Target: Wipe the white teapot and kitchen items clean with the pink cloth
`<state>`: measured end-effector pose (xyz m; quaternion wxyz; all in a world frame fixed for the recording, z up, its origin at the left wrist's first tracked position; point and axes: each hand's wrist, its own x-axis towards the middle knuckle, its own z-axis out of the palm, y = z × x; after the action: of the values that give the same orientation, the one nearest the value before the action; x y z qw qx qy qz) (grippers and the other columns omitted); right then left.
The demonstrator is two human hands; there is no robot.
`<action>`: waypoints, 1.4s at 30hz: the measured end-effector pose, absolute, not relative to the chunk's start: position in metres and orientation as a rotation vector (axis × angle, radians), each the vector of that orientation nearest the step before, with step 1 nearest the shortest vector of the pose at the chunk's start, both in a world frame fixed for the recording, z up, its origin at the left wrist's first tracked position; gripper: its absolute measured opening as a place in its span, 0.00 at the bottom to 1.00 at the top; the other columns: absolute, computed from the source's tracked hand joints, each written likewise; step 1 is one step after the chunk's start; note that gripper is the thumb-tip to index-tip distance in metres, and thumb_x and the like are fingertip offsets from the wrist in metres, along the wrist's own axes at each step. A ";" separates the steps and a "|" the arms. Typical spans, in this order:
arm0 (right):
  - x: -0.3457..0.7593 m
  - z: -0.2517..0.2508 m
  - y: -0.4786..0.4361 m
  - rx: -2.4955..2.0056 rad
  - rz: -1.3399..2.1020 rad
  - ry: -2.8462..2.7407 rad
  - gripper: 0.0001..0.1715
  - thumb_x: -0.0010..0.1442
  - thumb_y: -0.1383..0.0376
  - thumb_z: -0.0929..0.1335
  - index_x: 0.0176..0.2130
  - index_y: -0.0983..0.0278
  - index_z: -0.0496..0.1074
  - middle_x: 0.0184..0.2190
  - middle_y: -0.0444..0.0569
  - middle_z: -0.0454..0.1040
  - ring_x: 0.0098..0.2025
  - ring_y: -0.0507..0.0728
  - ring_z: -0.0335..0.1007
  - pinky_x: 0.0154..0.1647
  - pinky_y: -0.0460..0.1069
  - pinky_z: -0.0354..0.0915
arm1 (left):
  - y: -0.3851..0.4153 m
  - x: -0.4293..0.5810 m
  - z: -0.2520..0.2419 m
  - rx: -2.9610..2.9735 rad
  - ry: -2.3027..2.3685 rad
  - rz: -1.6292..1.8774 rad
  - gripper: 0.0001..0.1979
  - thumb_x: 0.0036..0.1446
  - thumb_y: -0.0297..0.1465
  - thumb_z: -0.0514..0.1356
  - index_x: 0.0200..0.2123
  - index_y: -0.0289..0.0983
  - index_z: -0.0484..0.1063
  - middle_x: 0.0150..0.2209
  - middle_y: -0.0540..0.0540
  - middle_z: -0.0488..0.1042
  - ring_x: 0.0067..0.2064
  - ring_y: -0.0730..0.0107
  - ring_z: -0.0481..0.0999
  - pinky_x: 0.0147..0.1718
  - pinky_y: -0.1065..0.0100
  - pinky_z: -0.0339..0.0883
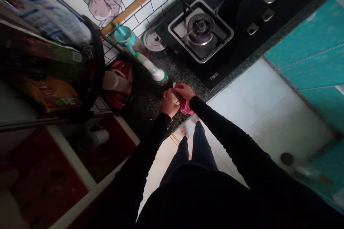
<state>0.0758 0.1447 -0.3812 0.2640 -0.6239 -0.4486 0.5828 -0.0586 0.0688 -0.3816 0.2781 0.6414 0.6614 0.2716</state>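
Over the dark countertop, near its front edge, my left hand [169, 105] is closed around a small white container [175, 99] that the fingers partly cover; its exact kind I cannot make out. My right hand [186, 91] pinches a dark pink cloth [185, 106] against the container's side, and the cloth hangs down below the fingers. Both hands are close together. Just beyond them a white and green spray bottle [150, 66] stands on the counter, and behind it is a clear jug with a turquoise lid [125, 35].
A gas stove [225, 61] with burners fills the counter to the right. A round metal lid [153, 40] lies by the wall. On the left are a black rack [98, 64] with packets, a red tray [118, 98] with a cup, and an open drawer [67, 157] holding a white mug [99, 136].
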 end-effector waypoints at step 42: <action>0.083 -0.377 0.096 -1.716 1.506 -0.796 0.19 0.50 0.56 0.72 0.40 0.63 0.76 0.33 0.44 0.77 0.38 0.56 0.73 0.43 0.50 0.70 | 0.071 -0.056 -0.380 1.734 1.774 0.710 0.45 0.45 0.27 0.71 0.66 0.37 0.61 0.60 0.32 0.67 0.65 0.41 0.66 0.65 0.45 0.61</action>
<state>0.0826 0.0965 -0.3770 0.3537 -0.6638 -0.3079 0.5826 -0.0564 0.0712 -0.3798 0.2770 0.6457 0.6606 0.2644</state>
